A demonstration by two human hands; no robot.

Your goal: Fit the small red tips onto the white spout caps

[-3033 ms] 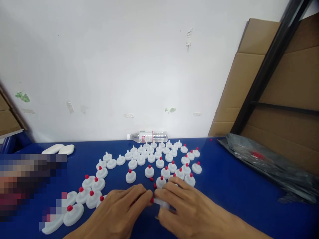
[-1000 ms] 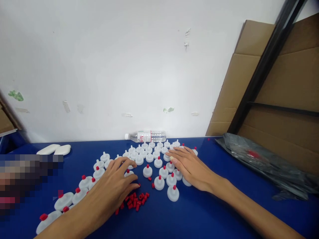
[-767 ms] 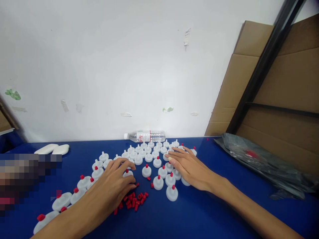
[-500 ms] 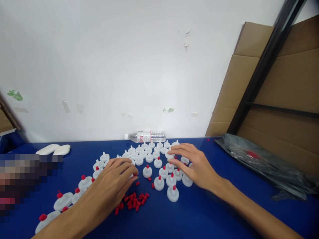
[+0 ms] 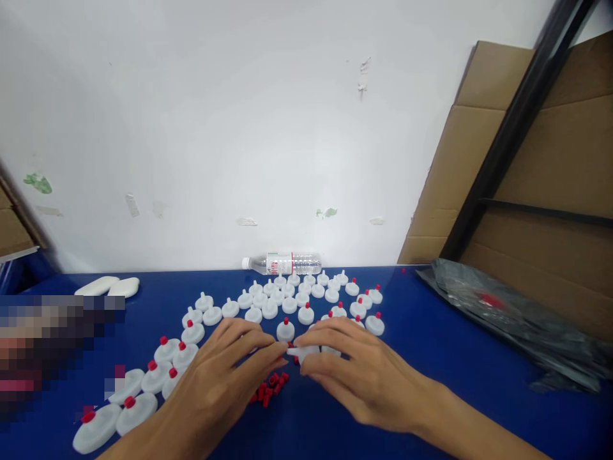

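Note:
My right hand [image 5: 354,367] is closed around a white spout lid [image 5: 306,352], tipped on its side with its narrow spout pointing left. My left hand [image 5: 239,364] is pinched right at the tip of that spout. A small red cap showed at its fingertips a moment ago; the fingers now hide it. Under and beside the left fingers lies a pile of loose red caps [image 5: 272,386]. A white lid with a red cap [image 5: 286,330] stands upright just beyond both hands. Several more capped lids are partly hidden behind the right hand.
Bare-spouted white lids [image 5: 269,309] stand in a cluster at the back, before a clear plastic bottle [image 5: 282,263] lying against the wall. Red-capped lids [image 5: 136,412] spread to the left. White oval pieces [image 5: 123,287] lie far left, and grey plastic bags [image 5: 507,326] lie right.
My right hand has come back from the rear lids toward the middle with a white lid. My left hand has moved slightly right, and the two hands now meet at the spout.

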